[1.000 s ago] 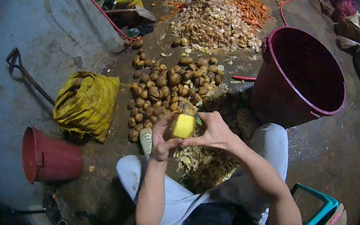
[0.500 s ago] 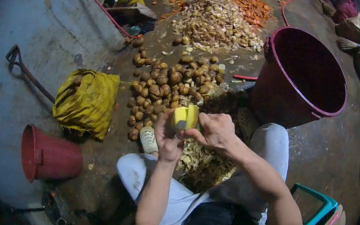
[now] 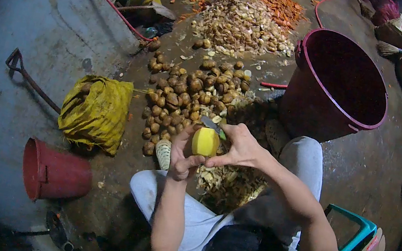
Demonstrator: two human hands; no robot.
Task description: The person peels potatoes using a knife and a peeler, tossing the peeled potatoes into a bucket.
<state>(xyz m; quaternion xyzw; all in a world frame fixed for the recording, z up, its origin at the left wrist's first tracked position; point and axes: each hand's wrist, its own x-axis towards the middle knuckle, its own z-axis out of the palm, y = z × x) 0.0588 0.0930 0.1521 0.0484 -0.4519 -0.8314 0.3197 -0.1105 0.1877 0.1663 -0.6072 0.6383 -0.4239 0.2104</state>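
Observation:
My left hand (image 3: 189, 150) is closed around a partly peeled, yellow-fleshed root vegetable (image 3: 205, 143), held above my lap. A bare yellow face points up at me, with brown skin along its side. In my right hand (image 3: 241, 148) is a knife (image 3: 210, 124), its grey blade lying across the vegetable's far end and a bit of green showing near my fingers. My right thumb touches the vegetable's near end. Below my hands lies a heap of peelings (image 3: 225, 183). Just beyond them, many brown unpeeled root vegetables (image 3: 180, 89) are spread over the floor.
A large dark red tub (image 3: 337, 85) stands by my right knee. Farther off are pale cut pieces (image 3: 246, 23) and orange strips (image 3: 283, 8). To the left are a yellow sack (image 3: 95, 112), a red bucket (image 3: 61, 173) and a long-handled tool (image 3: 31, 79). A teal stool (image 3: 360, 229) sits at right.
The knife blade has gone from the vegetable's near side to its far end. More yellow flesh now faces up, and my right hand has shifted slightly with the knife.

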